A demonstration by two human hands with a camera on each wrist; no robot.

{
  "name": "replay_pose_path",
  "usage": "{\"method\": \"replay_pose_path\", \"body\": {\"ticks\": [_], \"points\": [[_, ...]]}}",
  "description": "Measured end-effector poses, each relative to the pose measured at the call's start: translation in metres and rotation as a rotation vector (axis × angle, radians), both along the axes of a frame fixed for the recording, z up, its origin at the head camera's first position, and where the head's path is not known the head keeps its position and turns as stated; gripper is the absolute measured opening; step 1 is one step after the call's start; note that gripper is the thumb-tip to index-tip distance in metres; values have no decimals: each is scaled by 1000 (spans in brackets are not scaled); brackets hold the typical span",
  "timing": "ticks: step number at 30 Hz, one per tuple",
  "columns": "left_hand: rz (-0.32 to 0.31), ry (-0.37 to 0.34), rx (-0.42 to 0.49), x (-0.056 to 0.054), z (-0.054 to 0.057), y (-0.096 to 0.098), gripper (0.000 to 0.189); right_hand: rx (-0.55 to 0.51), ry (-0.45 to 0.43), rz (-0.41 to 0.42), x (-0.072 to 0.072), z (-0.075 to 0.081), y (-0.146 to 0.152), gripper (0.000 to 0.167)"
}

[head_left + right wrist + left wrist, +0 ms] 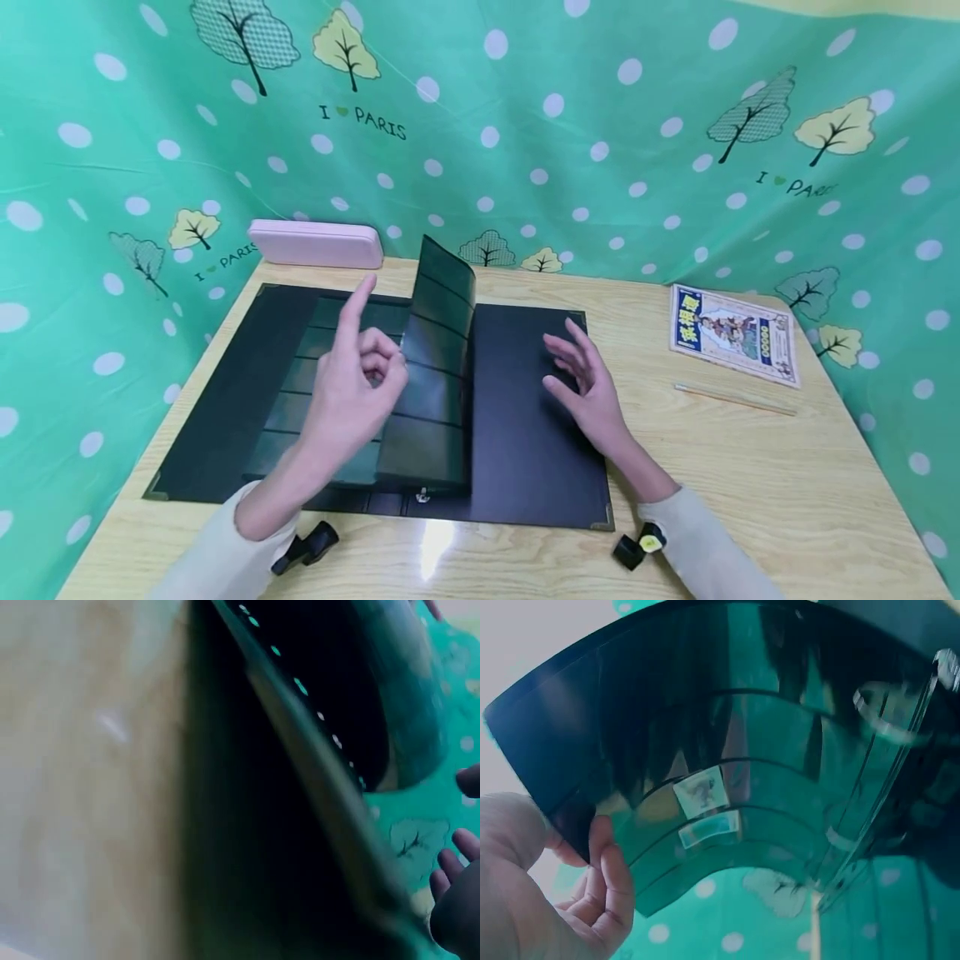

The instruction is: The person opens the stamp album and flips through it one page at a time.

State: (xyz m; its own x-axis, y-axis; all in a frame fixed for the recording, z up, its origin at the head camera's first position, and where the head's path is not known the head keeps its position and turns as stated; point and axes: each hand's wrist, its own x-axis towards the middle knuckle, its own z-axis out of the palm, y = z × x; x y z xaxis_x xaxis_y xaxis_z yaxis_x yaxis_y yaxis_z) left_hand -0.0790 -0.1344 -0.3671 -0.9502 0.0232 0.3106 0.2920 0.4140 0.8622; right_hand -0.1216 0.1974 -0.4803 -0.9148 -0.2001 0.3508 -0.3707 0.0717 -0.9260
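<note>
A black album [536, 417] with metal-tipped corners lies spread on the table. One of its dark, glossy pages [431, 333], divided into strips, stands raised and curved over the binding. My left hand [356, 375] pinches the outer edge of that page between thumb and index finger, as the left wrist view shows. Two small stamp-like pictures [701, 793] show on the page there. My right hand [588, 392] hovers palm inward above the right cover, fingers loosely bent and holding nothing. In the right wrist view, its fingertips [450, 866] appear at the right side.
A pink case [315, 243] stands at the back left of the table [750, 483]. Toward the right lie a printed booklet [735, 332] and, in front of it, a pencil [735, 399]. A green patterned curtain [570, 150] hangs behind.
</note>
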Motion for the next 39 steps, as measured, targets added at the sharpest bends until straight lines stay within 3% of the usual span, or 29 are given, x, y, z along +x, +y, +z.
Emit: {"method": "replay_pose_path", "body": {"ticks": [4, 10, 23, 28, 34, 39], "points": [[50, 56, -34, 0, 6, -14, 81, 111, -7, -24, -4, -7, 6, 86], [93, 43, -48, 2, 12, -32, 56, 250, -41, -13, -6, -12, 7, 88], [168, 70, -87, 4, 31, -53, 66, 636, -48, -19, -1, -5, 1, 105], [162, 64, -52, 0, 34, -53, 68, 673, -69, -13, 0, -4, 0, 104], [120, 100, 73, -5, 42, -56, 68, 681, -68, -20, 0, -4, 0, 101], [112, 111, 33, -3, 44, -69, 68, 679, -62, -20, 0, -5, -1, 98]]}}
